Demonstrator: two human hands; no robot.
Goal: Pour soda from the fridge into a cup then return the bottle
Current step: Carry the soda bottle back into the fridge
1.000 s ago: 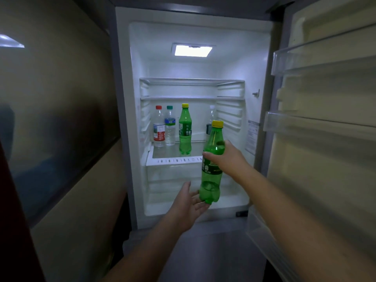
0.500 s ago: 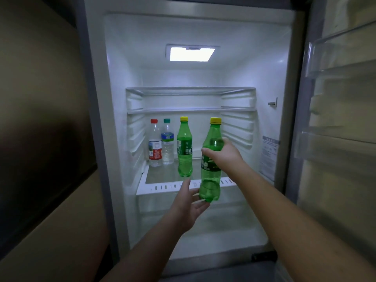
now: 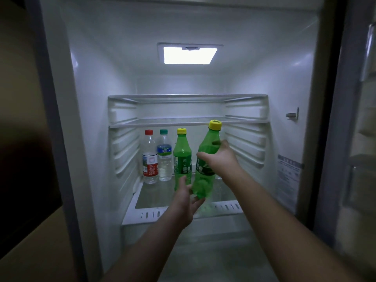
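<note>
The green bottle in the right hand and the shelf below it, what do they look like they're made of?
Green bottle: likely thin translucent plastic, since light glows through it; matte yellow screw cap. Shelf: seemingly a clear, glossy pane, glass or plastic, in a white moulded plastic front trim with slots.

The fridge shelf was a clear glass pane w/ a white slotted front rim, set between the ribbed side walls. Three bottles stood upright on it toward the back left: a clear bottle w/ a red cap at far left, a clear bottle w/ a teal cap just beside it, approx. touching, and a green bottle w/ a yellow cap to the right of those. Right half of the pane looked bare where visible. Above, two thinner shelves sat close together, nothing visible on them.
</note>
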